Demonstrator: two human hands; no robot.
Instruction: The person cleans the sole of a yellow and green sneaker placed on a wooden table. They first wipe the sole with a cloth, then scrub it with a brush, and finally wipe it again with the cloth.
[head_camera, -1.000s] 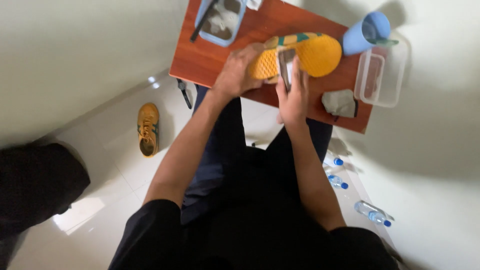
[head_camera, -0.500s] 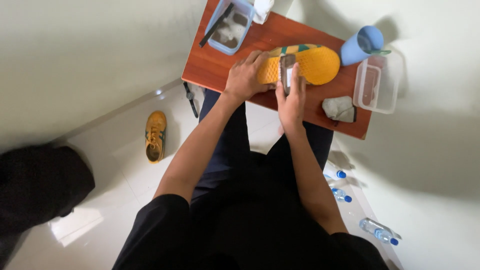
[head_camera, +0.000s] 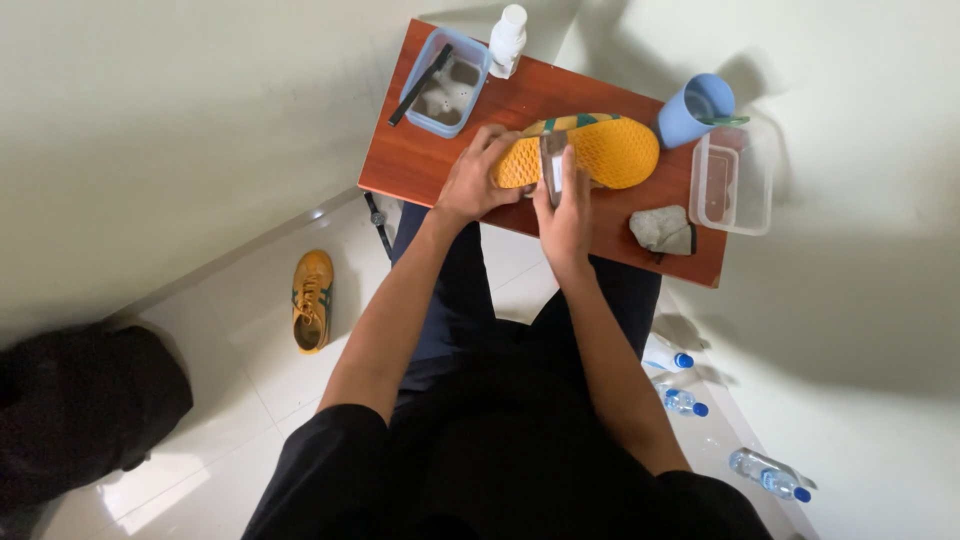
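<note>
At the top centre of the frame, my left hand (head_camera: 478, 178) clamps the heel of a yellow shoe (head_camera: 590, 150) lying sole-up on the small table (head_camera: 420, 165), while my right hand (head_camera: 565, 205), fingers closed, presses a brush (head_camera: 551, 160) against the sole's middle.

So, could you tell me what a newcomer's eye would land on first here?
Probably the yellow shoe lying sole-up in the middle of the small wooden table, gripped at one end by the left hand while the right hand presses a small tool against its sole. Next, its matching shoe on the white floor to the left.
</note>
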